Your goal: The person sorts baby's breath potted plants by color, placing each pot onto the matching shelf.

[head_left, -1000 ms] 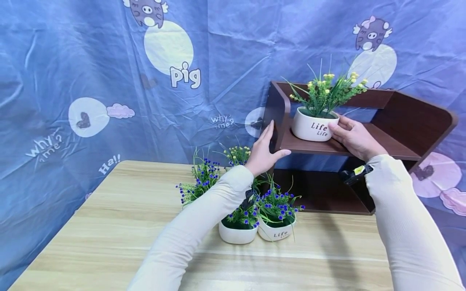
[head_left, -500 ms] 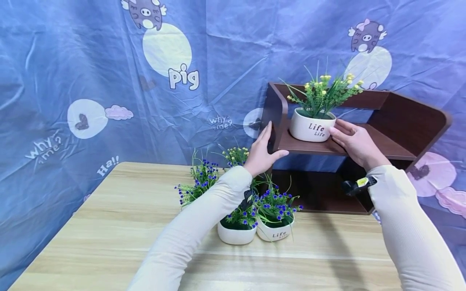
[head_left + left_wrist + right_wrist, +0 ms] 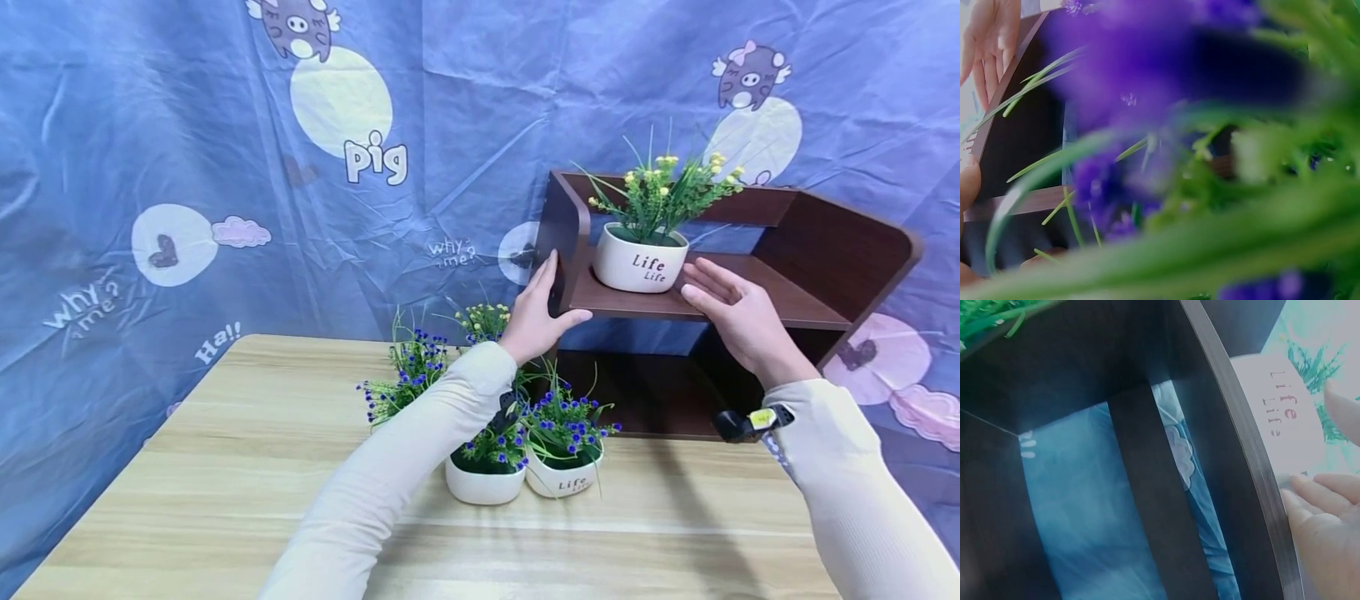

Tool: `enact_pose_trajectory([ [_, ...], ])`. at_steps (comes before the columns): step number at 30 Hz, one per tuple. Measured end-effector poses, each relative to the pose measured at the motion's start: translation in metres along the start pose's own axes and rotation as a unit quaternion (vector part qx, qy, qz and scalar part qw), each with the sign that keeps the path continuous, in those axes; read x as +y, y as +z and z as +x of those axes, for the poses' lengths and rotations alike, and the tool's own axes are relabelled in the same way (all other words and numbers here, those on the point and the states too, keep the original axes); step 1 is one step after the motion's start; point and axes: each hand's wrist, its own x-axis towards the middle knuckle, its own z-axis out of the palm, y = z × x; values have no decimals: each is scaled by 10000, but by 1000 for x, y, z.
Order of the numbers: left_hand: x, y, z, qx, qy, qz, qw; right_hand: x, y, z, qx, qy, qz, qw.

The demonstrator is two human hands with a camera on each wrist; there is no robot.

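A white oval flowerpot [image 3: 637, 262] lettered "Life" stands upright at the left end of the upper shelf, with yellow flowers [image 3: 663, 183] and green grass blades in it. My right hand [image 3: 742, 312] is just to its right, fingers extended and fingertips close to the pot's side. In the right wrist view the same flowerpot [image 3: 1282, 415] shows above the shelf edge, beside the right hand [image 3: 1329, 519]. My left hand [image 3: 536, 312] rests its straight fingers on the left side panel of the dark brown shelf [image 3: 817, 250], thumb toward the front edge.
Blue-flowered pots, one pot [image 3: 486, 485] and another pot [image 3: 564, 477] among them, stand on the wooden table [image 3: 225, 467] below my left forearm. More flowers [image 3: 416, 367] rise behind them. Out-of-focus blue flowers and leaves [image 3: 1147, 250] fill much of the left wrist view. A blue curtain [image 3: 247, 108] hangs behind.
My right hand has let go of the flowerpot and drawn slightly right and down, its fingers straightening. The pot stays in place on the shelf. My left hand stays at the panel.
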Motion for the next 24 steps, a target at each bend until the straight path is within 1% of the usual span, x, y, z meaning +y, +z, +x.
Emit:
enact_pose_trajectory([
  [4,0,-1,-1,-61,-20,6,10000,6,4,-15,-223,-408,647,9968],
  [7,1,-2,-1,-67,-6,-16,10000,11,7,-29,-378,-678,778,9939],
  [11,1,-2,-1,-41,-9,25,10000,22,12,-46,-512,-1113,975,9877],
  [15,1,-3,-1,-31,14,61,10000,36,14,-58,-792,-1498,1344,9763],
  [18,1,-2,0,-33,54,32,10000,50,13,-66,-958,-1504,1172,9770],
  [22,1,-2,-1,-41,46,-14,10000,71,13,-79,-1144,-1237,602,9839],
  [24,0,-2,-1,-42,38,-18,10000,82,13,-85,-1234,-1153,210,9854],
])
